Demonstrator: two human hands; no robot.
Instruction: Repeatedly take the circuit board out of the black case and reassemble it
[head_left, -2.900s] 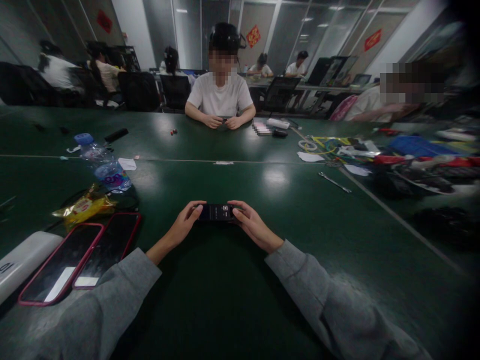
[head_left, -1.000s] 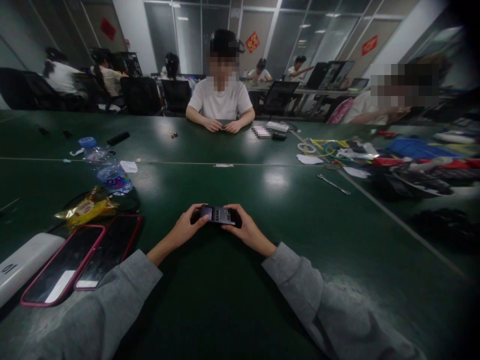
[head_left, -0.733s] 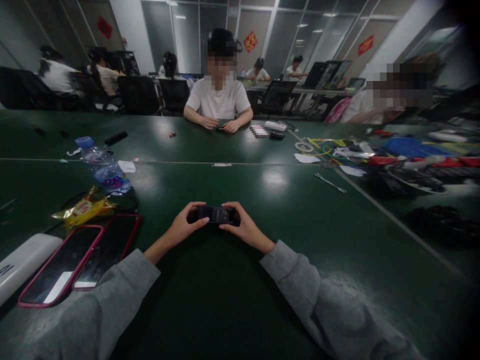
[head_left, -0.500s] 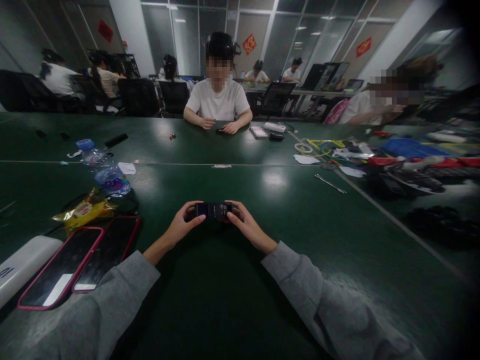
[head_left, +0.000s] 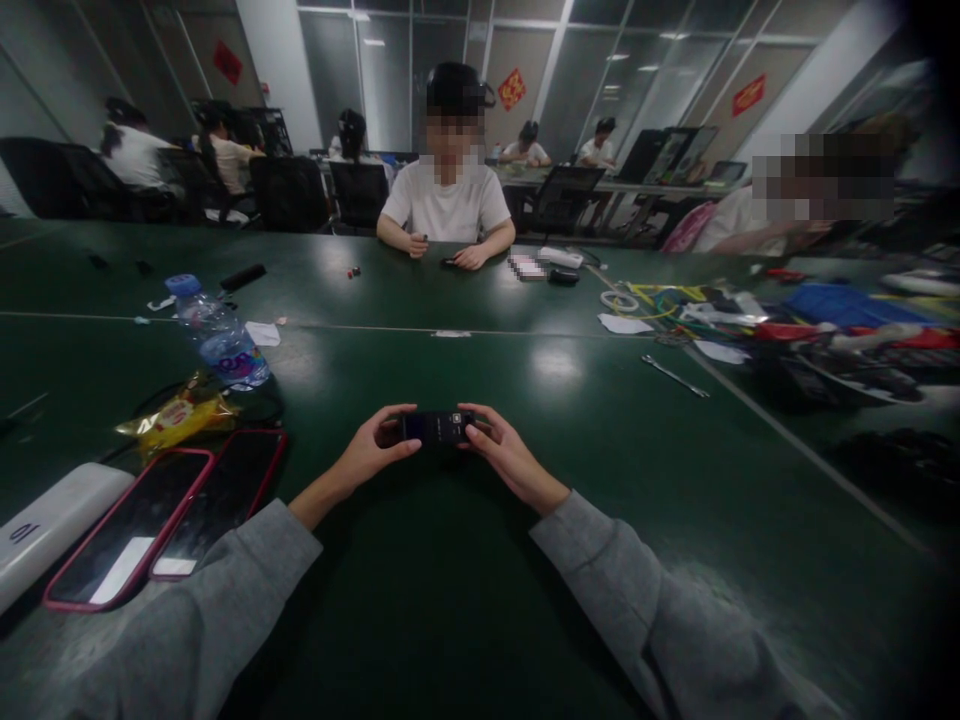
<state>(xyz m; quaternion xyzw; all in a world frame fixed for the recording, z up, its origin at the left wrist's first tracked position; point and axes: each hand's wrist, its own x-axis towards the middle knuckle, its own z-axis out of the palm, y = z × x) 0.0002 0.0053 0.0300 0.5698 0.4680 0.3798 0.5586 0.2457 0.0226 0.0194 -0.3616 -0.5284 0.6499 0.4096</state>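
Note:
Between my two hands is a small black electronic device [head_left: 436, 428] with a dark screen at its left and small pale markings at its right. My left hand [head_left: 379, 446] grips its left end, thumb on the front and fingers behind. The right end is pinched the same way by my right hand [head_left: 504, 452]. What kind of device it is, I cannot make out. Both hands are just above the green table [head_left: 420, 600], and the fingers behind the device are partly hidden.
To the left lie two red-edged phones [head_left: 135, 530], a white power bank [head_left: 56, 525], a yellow wrapper [head_left: 180, 420] and a water bottle [head_left: 221, 335]. A wrench [head_left: 675, 376] lies right, near cables and a dark heap [head_left: 825, 360]. A person [head_left: 448, 205] sits opposite.
The whole scene has shifted slightly right in view. Both hands keep hold of the black device, its face turned a little. The person opposite has moved one hand slightly.

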